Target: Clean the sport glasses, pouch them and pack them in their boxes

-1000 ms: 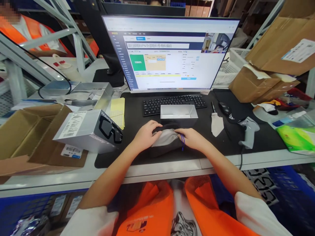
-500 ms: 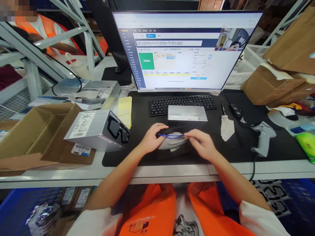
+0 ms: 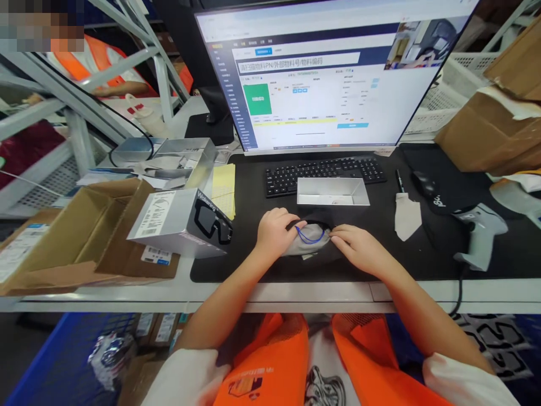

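Observation:
A light grey cloth pouch (image 3: 306, 247) with a blue drawstring (image 3: 311, 239) lies low over the black desk mat. My left hand (image 3: 276, 232) grips the pouch's left side near its mouth, fingers closed. At the opposite side, my right hand (image 3: 359, 248) pinches the mouth's edge. A dark curved edge (image 3: 315, 221) shows at the mouth between my hands; I cannot make out what it belongs to. Just beyond stands an open silver-grey box (image 3: 333, 192). To the left, a closed grey box printed with sports glasses (image 3: 181, 223) rests tilted against an open brown carton (image 3: 91, 225).
Behind are a keyboard (image 3: 325, 173) and a monitor (image 3: 304, 73). A barcode scanner (image 3: 482, 234), a mouse (image 3: 424, 183), a pen (image 3: 399, 180) and a grey tag-shaped piece (image 3: 408, 216) lie to the right. Yellow paper (image 3: 224, 192) sits left. A co-worker in an orange vest (image 3: 101, 62) is beyond the frame.
The blue drawstring has gone from nearly straight to a hanging loop, and the dark edge at the mouth shows more. My hands have shifted slightly; the whole view has tilted.

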Demonstrator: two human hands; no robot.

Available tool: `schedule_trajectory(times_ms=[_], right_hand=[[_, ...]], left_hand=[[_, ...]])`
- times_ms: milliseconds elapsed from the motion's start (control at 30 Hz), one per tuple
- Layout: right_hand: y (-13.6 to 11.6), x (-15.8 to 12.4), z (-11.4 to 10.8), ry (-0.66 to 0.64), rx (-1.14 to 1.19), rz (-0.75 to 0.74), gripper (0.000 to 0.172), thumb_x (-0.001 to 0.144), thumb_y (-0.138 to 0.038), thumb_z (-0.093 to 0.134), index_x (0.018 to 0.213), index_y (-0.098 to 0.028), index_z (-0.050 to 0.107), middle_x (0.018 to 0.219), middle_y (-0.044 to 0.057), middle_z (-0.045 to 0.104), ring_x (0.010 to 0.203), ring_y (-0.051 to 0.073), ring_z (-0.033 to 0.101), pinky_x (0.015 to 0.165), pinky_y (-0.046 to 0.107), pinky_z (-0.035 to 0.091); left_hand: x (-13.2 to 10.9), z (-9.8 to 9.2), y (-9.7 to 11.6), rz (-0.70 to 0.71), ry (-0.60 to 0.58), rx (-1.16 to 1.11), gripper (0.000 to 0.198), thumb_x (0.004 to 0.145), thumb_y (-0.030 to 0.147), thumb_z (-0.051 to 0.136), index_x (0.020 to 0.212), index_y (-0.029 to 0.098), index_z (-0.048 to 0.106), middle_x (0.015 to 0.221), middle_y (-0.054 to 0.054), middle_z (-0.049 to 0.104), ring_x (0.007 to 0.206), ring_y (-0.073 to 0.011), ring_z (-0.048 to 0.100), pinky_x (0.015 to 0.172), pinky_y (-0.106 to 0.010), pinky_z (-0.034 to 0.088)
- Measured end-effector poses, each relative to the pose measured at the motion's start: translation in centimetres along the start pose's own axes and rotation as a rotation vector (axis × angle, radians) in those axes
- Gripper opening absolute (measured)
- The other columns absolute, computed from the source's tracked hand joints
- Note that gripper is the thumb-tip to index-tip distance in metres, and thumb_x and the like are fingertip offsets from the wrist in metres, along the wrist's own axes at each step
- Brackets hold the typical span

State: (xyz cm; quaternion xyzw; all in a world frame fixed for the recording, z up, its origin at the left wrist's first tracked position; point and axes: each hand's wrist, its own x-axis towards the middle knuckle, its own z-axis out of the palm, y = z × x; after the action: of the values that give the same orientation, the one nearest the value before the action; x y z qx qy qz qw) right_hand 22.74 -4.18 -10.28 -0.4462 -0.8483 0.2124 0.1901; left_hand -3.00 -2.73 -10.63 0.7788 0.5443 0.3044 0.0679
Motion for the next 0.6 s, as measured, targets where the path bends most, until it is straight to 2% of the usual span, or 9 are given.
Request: schedule_trajectory(times_ms=[100, 167, 233, 300, 367, 433, 500, 600], right_hand=[[0.5, 0.0, -0.1, 0.007, 0.002, 0.054, 0.037, 0.104, -0.035, 0.044, 0.11, -0.022, 0.077, 0.117, 0.008, 0.076, 0.111, 0.027, 0.071, 0.098, 0.042, 0.057], [1.1, 0.0, -0.2, 0.013, 0.042, 0.093, 0.035, 0.103, -0.037, 0.046, 0.107, -0.023, 0.078, 0.115, 0.007, 0.077, 0.109, 0.028, 0.072, 0.095, 0.042, 0.058], [1.6, 0.0, -0.2, 0.005, 0.099, 0.096, 0.034, 0.102, -0.039, 0.048, 0.102, -0.023, 0.079, 0.111, 0.006, 0.078, 0.106, 0.027, 0.073, 0.093, 0.041, 0.058], [2.0, 0.0, -0.3, -0.008, 0.144, 0.077, 0.034, 0.103, -0.04, 0.048, 0.1, -0.023, 0.077, 0.11, 0.006, 0.078, 0.104, 0.026, 0.073, 0.094, 0.039, 0.058], [2.2, 0.1, -0.2, -0.013, 0.158, 0.069, 0.032, 0.103, -0.039, 0.048, 0.101, -0.022, 0.075, 0.11, 0.006, 0.077, 0.104, 0.025, 0.072, 0.095, 0.039, 0.056], [2.2, 0.1, -0.1, -0.015, 0.154, 0.069, 0.029, 0.102, -0.038, 0.049, 0.1, -0.022, 0.073, 0.109, 0.006, 0.076, 0.103, 0.025, 0.071, 0.095, 0.039, 0.055], [2.1, 0.2, 0.0, -0.018, 0.154, 0.07, 0.027, 0.102, -0.038, 0.05, 0.1, -0.022, 0.071, 0.108, 0.006, 0.075, 0.102, 0.024, 0.07, 0.095, 0.039, 0.055], [2.2, 0.2, 0.1, -0.021, 0.162, 0.072, 0.028, 0.103, -0.038, 0.048, 0.102, -0.021, 0.071, 0.11, 0.007, 0.074, 0.105, 0.024, 0.069, 0.096, 0.04, 0.053]], left_hand=[[-0.5, -2.1, -1.6, 0.076, -0.118, -0.167, 0.028, 0.099, 0.039, 0.055, 0.108, 0.02, 0.074, 0.107, -0.008, 0.075, 0.102, -0.0217, 0.067, 0.095, -0.037, 0.052], [-0.9, -3.9, -3.0, 0.094, -0.206, -0.24, 0.026, 0.098, 0.034, 0.055, 0.109, 0.02, 0.074, 0.115, -0.008, 0.072, 0.109, -0.0208, 0.066, 0.099, -0.036, 0.05], [-1.1, -5.4, -4.0, 0.059, -0.303, -0.257, 0.021, 0.094, 0.034, 0.06, 0.097, 0.02, 0.076, 0.105, -0.007, 0.07, 0.098, -0.0188, 0.067, 0.089, -0.031, 0.051], [-1.4, -6.4, -4.3, 0.011, -0.469, -0.253, 0.021, 0.09, 0.038, 0.066, 0.086, 0.021, 0.078, 0.086, -0.003, 0.066, 0.078, -0.0151, 0.063, 0.072, -0.027, 0.048], [-1.6, -6.7, -4.1, -0.012, -0.664, -0.279, 0.022, 0.087, 0.042, 0.07, 0.085, 0.023, 0.081, 0.074, 0.0, 0.06, 0.066, -0.0124, 0.057, 0.061, -0.025, 0.042], [-1.7, -6.6, -3.6, -0.002, -0.785, -0.316, 0.024, 0.085, 0.044, 0.072, 0.088, 0.023, 0.081, 0.072, 0.001, 0.059, 0.064, -0.0119, 0.055, 0.059, -0.025, 0.04], [-1.9, -6.5, -3.2, -0.001, -0.818, -0.334, 0.023, 0.083, 0.043, 0.074, 0.089, 0.022, 0.08, 0.073, 0.001, 0.061, 0.065, -0.0123, 0.056, 0.059, -0.024, 0.041], [-2.1, -6.8, -2.9, -0.012, -0.785, -0.359, 0.021, 0.084, 0.039, 0.073, 0.093, 0.021, 0.077, 0.083, -0.001, 0.067, 0.074, -0.0138, 0.062, 0.066, -0.024, 0.045]])
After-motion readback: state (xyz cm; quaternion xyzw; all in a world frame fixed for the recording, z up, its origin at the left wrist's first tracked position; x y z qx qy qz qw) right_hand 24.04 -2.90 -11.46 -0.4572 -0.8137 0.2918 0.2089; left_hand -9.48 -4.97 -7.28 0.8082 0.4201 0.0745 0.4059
